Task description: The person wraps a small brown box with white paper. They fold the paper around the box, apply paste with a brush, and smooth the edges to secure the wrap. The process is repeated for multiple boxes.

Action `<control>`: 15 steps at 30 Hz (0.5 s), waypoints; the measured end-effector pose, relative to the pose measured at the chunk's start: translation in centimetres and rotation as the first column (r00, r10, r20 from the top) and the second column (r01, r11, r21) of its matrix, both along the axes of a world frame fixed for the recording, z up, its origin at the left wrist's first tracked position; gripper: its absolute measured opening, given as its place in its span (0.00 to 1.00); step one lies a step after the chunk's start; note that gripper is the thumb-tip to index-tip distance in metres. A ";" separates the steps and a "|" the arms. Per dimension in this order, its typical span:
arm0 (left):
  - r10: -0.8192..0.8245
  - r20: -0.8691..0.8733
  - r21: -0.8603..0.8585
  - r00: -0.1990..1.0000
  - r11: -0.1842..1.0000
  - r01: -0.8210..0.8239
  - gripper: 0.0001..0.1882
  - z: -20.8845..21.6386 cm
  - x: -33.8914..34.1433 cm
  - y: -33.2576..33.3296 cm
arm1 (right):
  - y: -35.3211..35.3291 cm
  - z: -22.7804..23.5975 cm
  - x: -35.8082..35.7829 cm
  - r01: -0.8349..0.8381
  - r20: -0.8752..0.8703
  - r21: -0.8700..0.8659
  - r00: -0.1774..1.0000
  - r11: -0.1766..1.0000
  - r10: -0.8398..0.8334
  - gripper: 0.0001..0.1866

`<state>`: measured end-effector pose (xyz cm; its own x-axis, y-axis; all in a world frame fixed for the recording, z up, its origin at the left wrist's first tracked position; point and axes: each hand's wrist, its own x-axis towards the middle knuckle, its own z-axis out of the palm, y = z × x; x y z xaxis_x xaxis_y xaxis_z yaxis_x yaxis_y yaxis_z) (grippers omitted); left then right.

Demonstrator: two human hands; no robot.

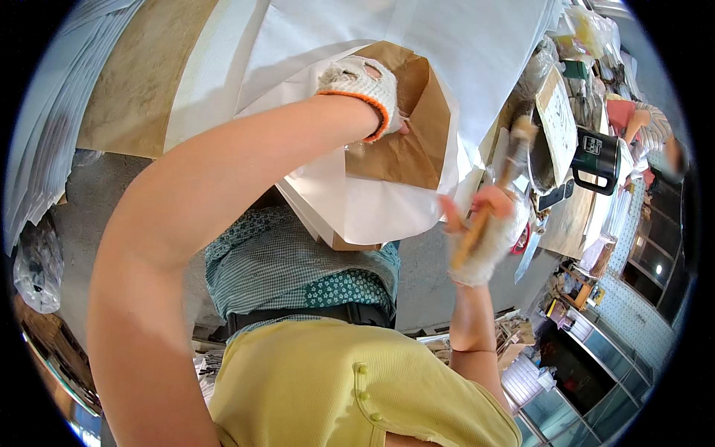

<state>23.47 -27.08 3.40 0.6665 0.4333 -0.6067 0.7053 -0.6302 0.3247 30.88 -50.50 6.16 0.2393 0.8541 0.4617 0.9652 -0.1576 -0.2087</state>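
A large paper bag, white outside (pixel 387 212) and brown inside, lies with its mouth open on the white sheets in front of me. My left hand (pixel 361 93), in a worn white knit glove with an orange cuff, reaches across to the bag's far left side and rests on its paper. Most of its fingers are hidden. Off to the right, my right hand (pixel 484 231) is gloved too, with fingertips bare, and grips a brush (pixel 509 175) by its wooden handle. The bristles point up and away, near a dark container; motion blurs them.
White sheets (pixel 477 45) cover the table, with brown board (pixel 141 82) at the left. On the right side stand a black mug (pixel 596 160), a phone (pixel 556 194) and an upright board (pixel 555 123). Another person's arm (pixel 637 123) shows at the far right.
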 end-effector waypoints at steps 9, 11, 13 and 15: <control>-0.045 -0.017 0.052 0.999 0.998 0.046 0.41 -0.7 0.7 0.0 | -5.0 -2.6 -2.3 0.171 -0.484 0.068 0.867 0.983 -0.117 0.08; -0.047 -0.039 0.095 0.998 0.994 0.050 0.40 -1.0 0.7 -0.1 | -4.0 -2.3 -1.7 0.103 -0.347 0.055 0.935 0.993 -0.077 0.05; -0.048 -0.049 0.057 0.998 0.997 0.051 0.40 -0.6 0.8 0.0 | -3.6 -1.9 0.4 0.079 -0.545 0.111 0.838 0.991 -0.006 0.06; -0.059 -0.054 0.046 0.997 0.997 0.062 0.39 -0.2 0.8 0.0 | -3.7 -1.3 4.5 0.221 -0.895 0.314 0.393 0.923 0.211 0.15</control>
<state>24.23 -27.09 3.19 0.6601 0.4225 -0.6211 0.6806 -0.6863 0.2565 35.34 -54.17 4.85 0.6947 0.6909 0.2003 0.1584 0.1248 -0.9795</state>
